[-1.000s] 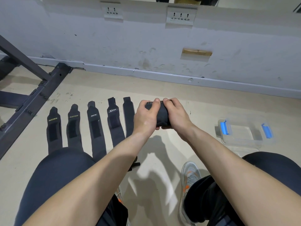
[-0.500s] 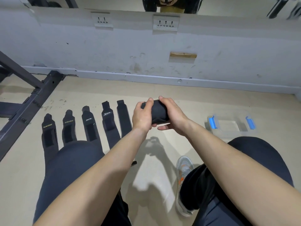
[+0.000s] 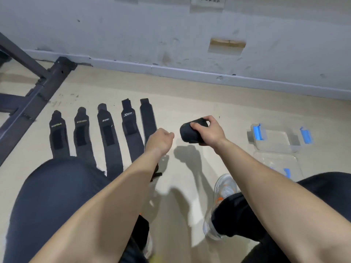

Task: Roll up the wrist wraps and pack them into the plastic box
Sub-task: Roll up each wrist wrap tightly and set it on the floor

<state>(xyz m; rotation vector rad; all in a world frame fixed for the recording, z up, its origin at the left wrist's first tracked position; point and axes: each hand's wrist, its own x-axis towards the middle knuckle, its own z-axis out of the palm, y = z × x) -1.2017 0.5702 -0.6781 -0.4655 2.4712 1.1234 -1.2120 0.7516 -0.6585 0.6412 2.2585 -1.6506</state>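
Note:
My right hand [image 3: 209, 132] grips a rolled black wrist wrap [image 3: 190, 132] in the air above the floor. My left hand [image 3: 160, 140] hovers just left of it with fingers curled under and nothing in it. Several flat black wrist wraps [image 3: 108, 133] lie side by side on the floor to the left; my left arm and knee cover their near ends. The clear plastic box [image 3: 275, 139] with blue clips stands open on the floor to the right of my right hand. Its clear lid [image 3: 281, 164] lies just in front of it.
A dark metal frame [image 3: 38, 93] crosses the floor at the left. The white wall and skirting [image 3: 171, 70] close off the far side. My knees and a grey shoe [image 3: 224, 188] fill the near floor.
My left hand has let go of the rolled wrap and drawn back to the left. My right hand has carried the roll to the right, toward the box.

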